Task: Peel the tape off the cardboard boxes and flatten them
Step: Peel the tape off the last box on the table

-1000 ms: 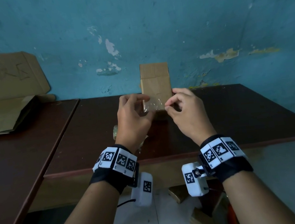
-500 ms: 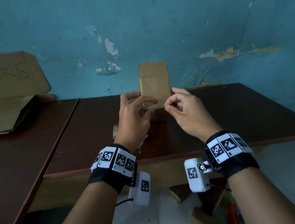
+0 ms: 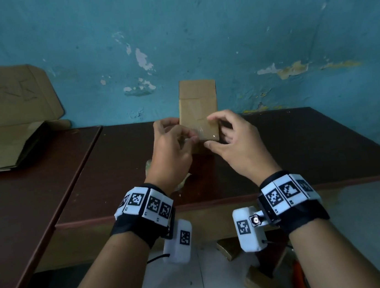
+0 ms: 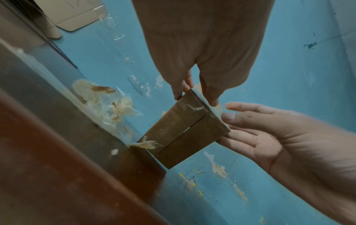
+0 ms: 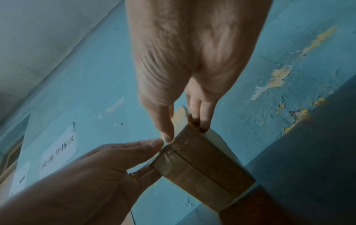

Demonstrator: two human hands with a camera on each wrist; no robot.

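Note:
A small brown cardboard box (image 3: pixel 197 104) is held upright above the dark table (image 3: pixel 304 149), close to the blue wall. Clear tape (image 3: pixel 203 130) shines across its lower end and over the flap seam (image 4: pixel 190 106). My left hand (image 3: pixel 184 136) pinches the box's lower left corner between thumb and fingers (image 4: pixel 178 92). On the other side my right hand (image 3: pixel 210 130) grips the lower right, with its forefinger over the front face and its thumb (image 5: pixel 167 135) at the tape's edge, almost touching the left thumb (image 5: pixel 154 144).
A crumpled wad of peeled tape (image 4: pixel 108 106) lies on the table under my left hand. Flattened cardboard (image 3: pixel 5 147) rests on the neighbouring table at the left, with a sheet (image 3: pixel 8 94) leaning on the wall. The table's front edge (image 3: pixel 215 203) runs just before my wrists.
My right hand has given up its tight pinch at the box's edge and spread: forefinger up onto the front face, thumb lower. The left hand shifted slightly; the box stays in place.

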